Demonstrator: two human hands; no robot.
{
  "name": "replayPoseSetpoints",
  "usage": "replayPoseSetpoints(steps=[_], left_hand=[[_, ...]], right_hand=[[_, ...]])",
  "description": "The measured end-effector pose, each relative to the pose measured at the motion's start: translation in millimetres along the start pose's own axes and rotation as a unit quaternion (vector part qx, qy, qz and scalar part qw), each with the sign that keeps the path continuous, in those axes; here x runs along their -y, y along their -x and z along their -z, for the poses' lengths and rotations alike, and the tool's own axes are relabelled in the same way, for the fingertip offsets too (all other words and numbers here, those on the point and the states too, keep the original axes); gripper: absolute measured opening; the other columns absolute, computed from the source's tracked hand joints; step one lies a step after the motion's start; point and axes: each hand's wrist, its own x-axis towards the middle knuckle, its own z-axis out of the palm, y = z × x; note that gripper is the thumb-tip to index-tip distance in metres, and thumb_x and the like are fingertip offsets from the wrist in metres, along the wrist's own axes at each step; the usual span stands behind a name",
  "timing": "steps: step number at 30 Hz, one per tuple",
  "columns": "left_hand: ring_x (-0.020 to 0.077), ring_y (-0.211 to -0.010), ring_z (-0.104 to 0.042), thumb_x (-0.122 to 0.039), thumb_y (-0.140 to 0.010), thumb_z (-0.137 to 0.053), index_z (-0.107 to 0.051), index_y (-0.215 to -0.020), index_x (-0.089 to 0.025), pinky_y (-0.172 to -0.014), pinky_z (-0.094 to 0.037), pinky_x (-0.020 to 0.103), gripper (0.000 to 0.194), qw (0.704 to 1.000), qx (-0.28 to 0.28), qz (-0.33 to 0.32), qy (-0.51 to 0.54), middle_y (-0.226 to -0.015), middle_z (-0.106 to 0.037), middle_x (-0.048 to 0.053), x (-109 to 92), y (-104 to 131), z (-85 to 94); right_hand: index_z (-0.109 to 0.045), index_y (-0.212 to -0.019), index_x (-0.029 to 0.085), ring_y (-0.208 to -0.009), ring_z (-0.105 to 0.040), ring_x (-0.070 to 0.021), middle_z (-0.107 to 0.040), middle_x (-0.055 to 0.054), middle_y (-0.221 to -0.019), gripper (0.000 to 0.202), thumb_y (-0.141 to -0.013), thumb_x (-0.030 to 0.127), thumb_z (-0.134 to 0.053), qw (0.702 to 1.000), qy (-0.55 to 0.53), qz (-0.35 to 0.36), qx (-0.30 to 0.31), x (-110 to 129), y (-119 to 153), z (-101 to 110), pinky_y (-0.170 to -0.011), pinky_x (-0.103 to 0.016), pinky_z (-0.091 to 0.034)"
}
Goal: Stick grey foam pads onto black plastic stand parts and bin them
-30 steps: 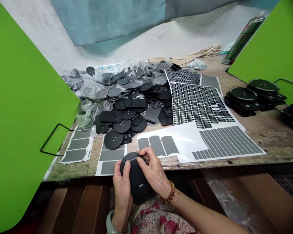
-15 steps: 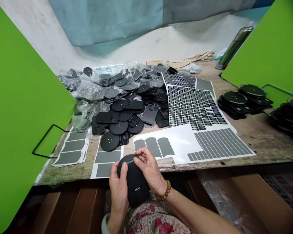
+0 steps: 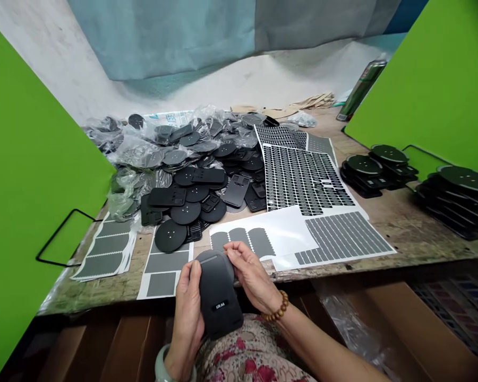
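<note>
Over the table's front edge and my lap is a black folding stand [image 3: 218,282], with a round base behind a rectangular plate. A small label with white letters [image 3: 220,305] is on its lower part. My left hand [image 3: 188,307] is closed on the stand's left side, thumb on the front face and the other fingers mostly behind. At the upper right rim my right hand [image 3: 255,278] pinches the round base between thumb and fingers. A grey strip shows along the stand's upper edge.
A pile of black stands [image 3: 185,212], some in plastic bags, covers the left-centre. Label sheets [image 3: 302,175] and grey pad sheets [image 3: 342,239] lie to the right. Stacked stands [image 3: 454,201] and a spray can [image 3: 360,87] are further right. Green panels [image 3: 430,79] flank both sides.
My view has shifted, so the table's things appear further left. The stand is turned slightly and tilted, showing more of its plate. My right thumb has moved from its face to the right rim.
</note>
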Motion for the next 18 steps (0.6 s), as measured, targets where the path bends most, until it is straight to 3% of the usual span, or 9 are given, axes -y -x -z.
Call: replayPoseSetpoints(steps=[4, 12, 18], left_hand=[[0.0156, -0.094, -0.059, -0.046, -0.072, -0.068, -0.064, -0.095, -0.020, -0.084, -0.045, 0.025, 0.034, 0.999, -0.023, -0.002, 0.040, -0.100, -0.066, 0.002, 1.1, -6.4, -0.8], [0.0164, -0.087, -0.060, -0.050, -0.075, -0.063, -0.063, -0.096, -0.018, -0.081, -0.046, 0.027, 0.039, 0.998, 0.034, -0.036, 0.038, -0.095, -0.066, 0.004, -4.9, -10.8, -4.2], [0.0170, -0.086, -0.061, -0.049, -0.073, -0.065, -0.063, -0.095, -0.018, -0.079, -0.046, 0.028, 0.038, 0.998, 0.033, -0.038, 0.040, -0.092, -0.067, 0.003, -6.8, -11.9, -4.9]], right_hand=[[-0.056, -0.089, 0.020, -0.064, -0.047, -0.0113, -0.050, 0.003, -0.070, 0.034, -0.072, 0.046, -0.067, 0.999, -0.025, -0.026, 0.014, 1.8, 5.6, 9.7, -0.061, -0.024, -0.040], [-0.054, -0.089, 0.019, -0.065, -0.050, -0.0102, -0.053, 0.003, -0.070, 0.031, -0.073, 0.043, -0.067, 0.998, -0.031, -0.045, 0.028, 2.3, 15.1, 15.6, -0.064, -0.024, -0.040], [-0.051, -0.087, 0.020, -0.063, -0.045, -0.0091, -0.050, 0.005, -0.068, 0.035, -0.070, 0.045, -0.069, 0.996, -0.034, -0.066, 0.038, -0.5, 15.9, 11.0, -0.061, -0.022, -0.035]])
